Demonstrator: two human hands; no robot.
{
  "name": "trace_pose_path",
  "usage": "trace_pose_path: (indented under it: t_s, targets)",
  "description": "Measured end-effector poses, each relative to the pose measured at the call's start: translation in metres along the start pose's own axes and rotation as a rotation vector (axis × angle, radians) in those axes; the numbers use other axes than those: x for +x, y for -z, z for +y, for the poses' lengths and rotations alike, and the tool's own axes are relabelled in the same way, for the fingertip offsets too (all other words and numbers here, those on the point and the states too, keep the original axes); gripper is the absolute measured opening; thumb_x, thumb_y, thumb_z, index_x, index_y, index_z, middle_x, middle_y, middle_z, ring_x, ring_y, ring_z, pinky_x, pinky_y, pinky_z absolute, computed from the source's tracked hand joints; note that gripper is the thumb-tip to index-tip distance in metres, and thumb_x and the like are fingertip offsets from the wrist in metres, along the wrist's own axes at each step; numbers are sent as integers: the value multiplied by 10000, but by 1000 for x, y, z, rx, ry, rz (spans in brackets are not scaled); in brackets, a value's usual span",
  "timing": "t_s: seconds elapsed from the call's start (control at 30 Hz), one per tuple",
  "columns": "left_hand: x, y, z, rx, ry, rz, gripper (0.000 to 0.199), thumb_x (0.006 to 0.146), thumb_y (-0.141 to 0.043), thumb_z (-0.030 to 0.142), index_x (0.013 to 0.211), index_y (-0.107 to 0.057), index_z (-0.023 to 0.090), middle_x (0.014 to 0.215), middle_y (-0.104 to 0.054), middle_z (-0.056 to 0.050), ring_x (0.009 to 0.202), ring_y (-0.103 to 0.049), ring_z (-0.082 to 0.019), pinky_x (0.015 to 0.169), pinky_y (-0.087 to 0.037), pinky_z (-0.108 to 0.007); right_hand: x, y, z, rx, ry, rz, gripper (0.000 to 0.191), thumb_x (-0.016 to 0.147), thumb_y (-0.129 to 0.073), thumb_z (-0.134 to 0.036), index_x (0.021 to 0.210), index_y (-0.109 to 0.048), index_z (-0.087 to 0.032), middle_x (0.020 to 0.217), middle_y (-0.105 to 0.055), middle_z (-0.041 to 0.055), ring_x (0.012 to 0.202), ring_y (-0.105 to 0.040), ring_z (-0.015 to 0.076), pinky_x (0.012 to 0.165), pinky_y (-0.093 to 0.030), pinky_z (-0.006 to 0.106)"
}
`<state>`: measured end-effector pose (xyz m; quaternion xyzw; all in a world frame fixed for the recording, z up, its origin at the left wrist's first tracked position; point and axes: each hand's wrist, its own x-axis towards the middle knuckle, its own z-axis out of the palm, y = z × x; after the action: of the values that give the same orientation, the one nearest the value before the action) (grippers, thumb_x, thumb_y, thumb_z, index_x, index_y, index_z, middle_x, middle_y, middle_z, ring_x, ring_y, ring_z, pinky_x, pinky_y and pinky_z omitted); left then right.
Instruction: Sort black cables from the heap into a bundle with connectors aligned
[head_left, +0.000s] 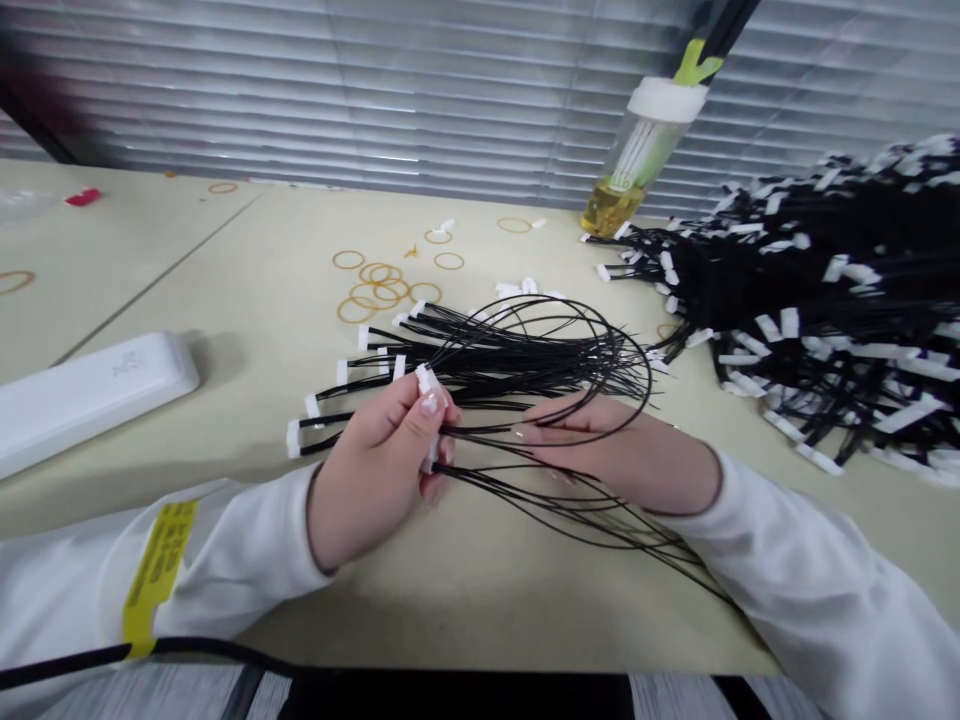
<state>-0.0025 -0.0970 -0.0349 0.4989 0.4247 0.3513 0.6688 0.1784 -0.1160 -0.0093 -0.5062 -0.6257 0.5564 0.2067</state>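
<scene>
My left hand (379,465) is closed, its thumb and fingers gripping white plug connectors (427,380) of black cable harnesses. From these connectors, thin black wires (525,488) trail right toward my right sleeve, and some curve up in a large loop (649,375). My right hand (634,452) pinches part of those wires between thumb and fingers; the exact grip is partly hidden. Just behind both hands lies a spread of more black harnesses (517,365), with white connectors at their left ends and loose wire ends to the right.
Thin yellow rubber bands (382,290) are scattered behind the harnesses. A large heap of black cables with white connectors (840,270) fills the right side. A bottle of yellow liquid (637,150) stands by the blinds. At left lies a white oblong case (97,400).
</scene>
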Motion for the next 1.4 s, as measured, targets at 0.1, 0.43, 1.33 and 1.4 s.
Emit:
trace_pose_path:
  t_s: [0.1,0.43,1.33,1.4]
  targets:
    - [1,0,0,-41,31,-14,266,818,-441,419,698,-464,183,493,-439,65,332,-357,-20,303,-305,-114,1,1,2,-105,54,33,243,798,-455,-179,568,-379,-166,512,-345,-58,474,-312,45,436,-287,157]
    - [6,-1,0,-115,103,51,267,832,-432,393,688,-480,173,482,-453,65,321,-352,-11,321,-326,-117,-11,41,11,-1207,331,690,145,766,-495,-233,702,-601,-156,617,-534,41,587,-476,130,581,-369,274]
    - [10,0,1,-269,158,89,253,865,-374,302,684,-470,154,496,-435,57,296,-329,-8,315,-287,-131,-20,35,9,-592,81,366,163,713,-566,-266,857,-617,-209,362,-361,-82,331,-284,46,344,-220,185]
    - [11,0,1,-266,169,92,258,868,-366,300,682,-469,154,494,-433,58,291,-330,-9,309,-283,-133,-18,32,10,-852,112,411,95,722,-544,-217,743,-635,-206,374,-421,-63,350,-346,55,391,-281,209]
